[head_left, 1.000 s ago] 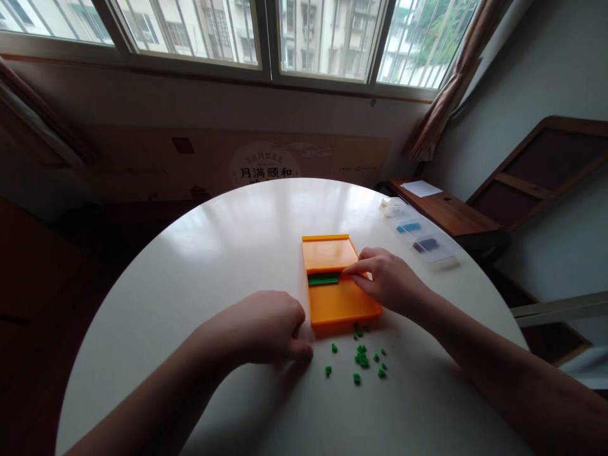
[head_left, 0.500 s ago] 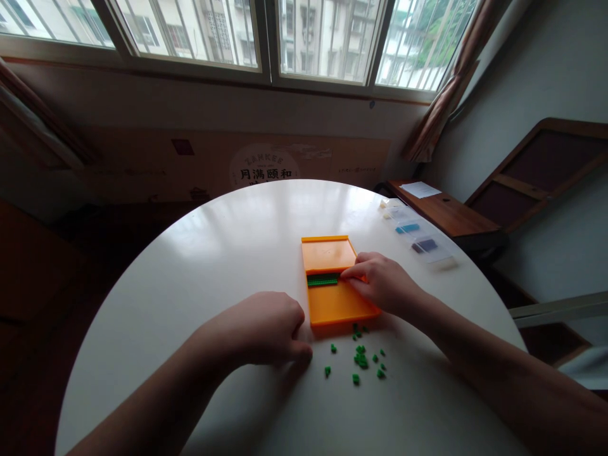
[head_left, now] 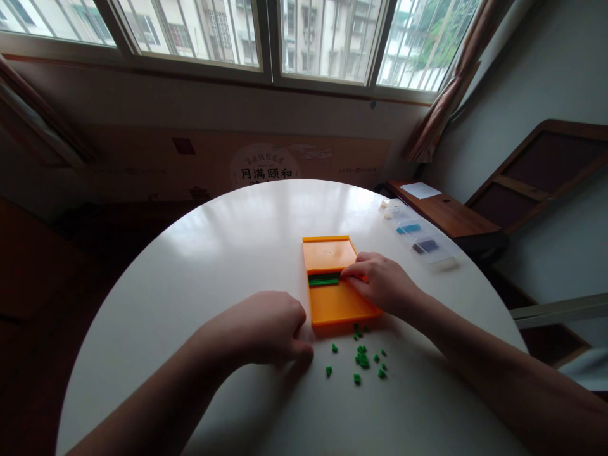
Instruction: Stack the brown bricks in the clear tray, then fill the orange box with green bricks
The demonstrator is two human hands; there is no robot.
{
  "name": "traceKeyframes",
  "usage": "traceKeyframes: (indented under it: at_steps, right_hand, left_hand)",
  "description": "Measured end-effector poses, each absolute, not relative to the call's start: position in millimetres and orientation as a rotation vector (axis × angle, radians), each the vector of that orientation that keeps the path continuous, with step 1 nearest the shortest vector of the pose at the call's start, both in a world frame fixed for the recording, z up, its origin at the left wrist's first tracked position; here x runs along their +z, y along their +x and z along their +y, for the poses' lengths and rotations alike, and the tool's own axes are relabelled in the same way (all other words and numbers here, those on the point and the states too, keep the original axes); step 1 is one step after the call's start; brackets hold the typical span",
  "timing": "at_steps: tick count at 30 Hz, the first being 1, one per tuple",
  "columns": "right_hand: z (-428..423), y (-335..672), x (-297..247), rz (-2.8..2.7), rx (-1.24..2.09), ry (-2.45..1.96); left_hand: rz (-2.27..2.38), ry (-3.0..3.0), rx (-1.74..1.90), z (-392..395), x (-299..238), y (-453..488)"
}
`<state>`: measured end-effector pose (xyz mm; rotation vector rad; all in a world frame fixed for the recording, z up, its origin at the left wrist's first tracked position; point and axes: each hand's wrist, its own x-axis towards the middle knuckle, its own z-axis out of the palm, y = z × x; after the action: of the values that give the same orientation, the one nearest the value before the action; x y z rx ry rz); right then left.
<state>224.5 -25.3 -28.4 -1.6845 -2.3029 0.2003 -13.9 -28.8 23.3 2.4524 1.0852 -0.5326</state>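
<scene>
An orange plastic case (head_left: pixel 332 305) lies unfolded on the white table. Along its inner fold runs a row of small green bricks (head_left: pixel 323 279). My right hand (head_left: pixel 380 282) reaches over the case's right side, its thumb and index finger pinched at the right end of that row; whatever is between the fingertips is hidden. My left hand (head_left: pixel 270 326) rests at the table left of the case's near corner, fingers curled and thumb tip down, with its grip hidden. Several loose green bricks (head_left: pixel 361 360) are scattered in front of the case, right of my left thumb.
A clear plastic bag strip (head_left: pixel 425 237) with blue and dark pieces lies near the right edge of the round white table (head_left: pixel 213 247). Beyond that edge stand a wooden stool (head_left: pixel 446 206) with a paper on it and a wooden chair back (head_left: pixel 541 164).
Both hands hold nearly the same place. A small dark green bit seen at my left thumb tip before is now hidden. The view has shifted very slightly.
</scene>
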Motion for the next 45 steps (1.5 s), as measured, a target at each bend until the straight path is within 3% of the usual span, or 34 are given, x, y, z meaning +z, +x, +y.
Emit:
traceKeyframes:
  at_steps: [45]
  right_hand:
    - [-26.2,225.4,-27.8,-2.289,0.191,-1.698]
  left_hand:
    - [1.091,2.462,-0.499,-28.4,19.7,-16.1]
